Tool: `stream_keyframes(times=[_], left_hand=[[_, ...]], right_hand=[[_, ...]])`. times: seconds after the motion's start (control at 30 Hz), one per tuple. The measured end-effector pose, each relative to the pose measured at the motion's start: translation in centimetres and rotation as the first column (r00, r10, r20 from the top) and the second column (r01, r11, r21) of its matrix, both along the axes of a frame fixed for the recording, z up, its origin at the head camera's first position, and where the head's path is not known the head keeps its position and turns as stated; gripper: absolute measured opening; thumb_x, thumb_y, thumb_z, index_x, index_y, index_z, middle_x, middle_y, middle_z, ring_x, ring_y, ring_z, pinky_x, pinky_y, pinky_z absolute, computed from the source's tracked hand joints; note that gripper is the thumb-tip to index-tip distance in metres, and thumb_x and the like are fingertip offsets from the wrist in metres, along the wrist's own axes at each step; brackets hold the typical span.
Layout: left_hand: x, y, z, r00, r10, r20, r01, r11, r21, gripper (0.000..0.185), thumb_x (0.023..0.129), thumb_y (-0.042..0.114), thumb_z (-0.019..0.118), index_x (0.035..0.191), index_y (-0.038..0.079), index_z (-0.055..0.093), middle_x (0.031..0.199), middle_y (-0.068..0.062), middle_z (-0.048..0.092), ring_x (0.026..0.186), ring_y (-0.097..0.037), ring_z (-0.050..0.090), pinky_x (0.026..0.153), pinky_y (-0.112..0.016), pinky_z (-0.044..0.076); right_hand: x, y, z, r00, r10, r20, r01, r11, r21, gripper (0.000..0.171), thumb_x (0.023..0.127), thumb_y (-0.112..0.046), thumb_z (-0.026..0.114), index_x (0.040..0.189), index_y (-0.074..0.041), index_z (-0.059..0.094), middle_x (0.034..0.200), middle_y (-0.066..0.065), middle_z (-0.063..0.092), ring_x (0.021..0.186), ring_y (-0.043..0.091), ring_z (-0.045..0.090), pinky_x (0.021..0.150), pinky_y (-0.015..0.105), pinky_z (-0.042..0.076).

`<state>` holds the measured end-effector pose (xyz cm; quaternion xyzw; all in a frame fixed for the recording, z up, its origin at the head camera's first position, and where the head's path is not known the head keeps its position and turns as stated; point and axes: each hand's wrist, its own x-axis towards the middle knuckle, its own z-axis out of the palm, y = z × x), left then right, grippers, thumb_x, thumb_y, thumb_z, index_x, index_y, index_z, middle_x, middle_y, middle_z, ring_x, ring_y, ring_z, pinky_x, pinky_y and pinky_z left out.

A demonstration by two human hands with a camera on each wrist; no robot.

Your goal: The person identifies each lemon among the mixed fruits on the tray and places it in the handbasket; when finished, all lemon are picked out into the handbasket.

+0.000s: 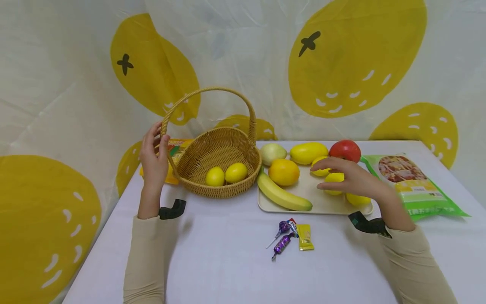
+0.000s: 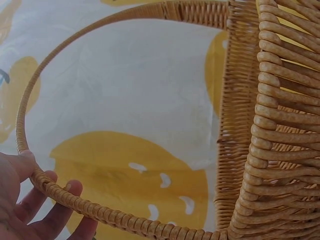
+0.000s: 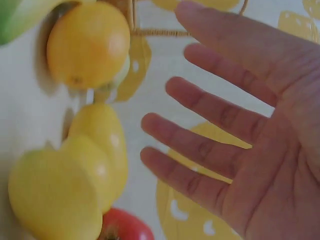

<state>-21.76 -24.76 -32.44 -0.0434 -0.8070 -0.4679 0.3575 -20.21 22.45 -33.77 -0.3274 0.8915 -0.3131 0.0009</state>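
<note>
My left hand (image 1: 156, 141) grips the left side of the wicker basket's handle (image 1: 212, 90), thumb on one side and fingers on the other. In the left wrist view the left hand (image 2: 35, 192) has its thumb over the handle (image 2: 95, 212) and its fingers behind it. Two lemons (image 1: 215, 176) lie in the basket (image 1: 201, 152). My right hand (image 1: 323, 176) hovers flat over several lemons (image 1: 358, 199) on the cream tray (image 1: 322, 204). The right wrist view shows the right hand (image 3: 210, 125) with fingers spread, apart from the lemons (image 3: 55, 197).
On the tray also lie a banana (image 1: 282, 194), an orange (image 1: 284, 172), a pale green fruit (image 1: 273, 153), a mango (image 1: 308, 152) and a red apple (image 1: 344, 150). Wrapped candies (image 1: 290, 237) sit in front. A green snack bag (image 1: 415, 185) lies right; a packet (image 1: 175, 145) behind the basket.
</note>
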Motion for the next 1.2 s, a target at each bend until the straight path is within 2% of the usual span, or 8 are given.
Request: stream_keyframes(times=[0.17,0.27,0.53,0.73,0.87,0.97,1.2], left_hand=[[0.1,0.1,0.0,1.000,0.000,0.000,0.000,1.000,0.000,0.038,0.101,0.019,0.053,0.138,0.009,0.053,0.129,-0.015,0.057,0.107,-0.027,0.059,0.088,-0.021,0.045],[0.1,0.2,0.0,1.000,-0.004,-0.004,0.004,1.000,0.001,0.038,0.101,0.019,0.053,0.138,0.008,0.053,0.128,-0.016,0.057,0.106,-0.026,0.060,0.086,-0.018,0.044],[0.1,0.1,-0.1,1.000,-0.006,-0.004,0.006,1.000,0.005,0.038,0.101,0.015,0.054,0.138,0.008,0.054,0.128,-0.016,0.057,0.106,-0.028,0.059,0.087,-0.018,0.044],[0.2,0.0,0.0,1.000,0.008,0.020,-0.008,1.000,-0.015,0.039,0.101,0.021,0.053,0.140,0.011,0.052,0.130,-0.013,0.056,0.108,-0.023,0.058,0.092,-0.027,0.045],[0.3,-0.1,-0.1,1.000,0.011,0.014,-0.011,1.000,-0.017,0.040,0.102,0.022,0.053,0.140,0.011,0.053,0.130,-0.013,0.057,0.108,-0.026,0.059,0.091,-0.026,0.046],[0.2,-0.1,-0.2,1.000,0.012,0.004,-0.012,1.000,-0.015,0.039,0.101,0.020,0.053,0.139,0.011,0.053,0.129,-0.014,0.057,0.108,-0.027,0.059,0.091,-0.025,0.046],[-0.1,-0.1,-0.2,1.000,0.011,-0.014,-0.011,1.000,-0.018,0.040,0.101,0.021,0.054,0.139,0.009,0.053,0.128,-0.015,0.057,0.104,-0.022,0.060,0.088,-0.020,0.045]], right_hand=[[-0.7,2.5,-0.7,0.986,-0.071,0.150,0.070,0.998,0.012,0.044,0.085,-0.017,0.076,0.125,-0.003,0.061,0.128,0.017,0.059,0.116,0.037,0.050,0.095,0.062,0.042],[-0.9,3.6,-1.2,0.969,-0.106,0.223,0.102,0.994,0.032,0.045,0.087,-0.019,0.074,0.126,-0.002,0.059,0.130,0.021,0.057,0.118,0.040,0.049,0.094,0.065,0.040],[-1.5,4.3,-2.5,0.962,-0.084,0.259,0.065,0.995,0.081,0.043,0.085,-0.024,0.076,0.121,-0.005,0.063,0.127,0.016,0.059,0.115,0.035,0.048,0.090,0.064,0.044],[-1.6,3.7,-2.8,0.954,-0.026,0.298,-0.005,0.995,0.104,0.047,0.080,-0.018,0.080,0.122,-0.006,0.063,0.127,0.014,0.059,0.114,0.033,0.048,0.094,0.059,0.044],[-1.5,3.0,-3.2,0.947,0.011,0.322,-0.057,0.989,0.136,0.050,0.079,-0.021,0.081,0.124,-0.009,0.063,0.130,0.015,0.058,0.114,0.034,0.048,0.098,0.061,0.040],[-1.5,2.7,-3.5,0.944,-0.011,0.331,-0.043,0.987,0.155,0.051,0.079,-0.025,0.082,0.124,-0.010,0.064,0.131,0.016,0.057,0.114,0.033,0.048,0.101,0.062,0.036],[-1.7,2.4,-3.9,0.937,-0.058,0.343,0.000,0.986,0.166,0.052,0.078,-0.032,0.082,0.124,-0.013,0.064,0.130,0.014,0.057,0.113,0.031,0.048,0.100,0.060,0.037]])
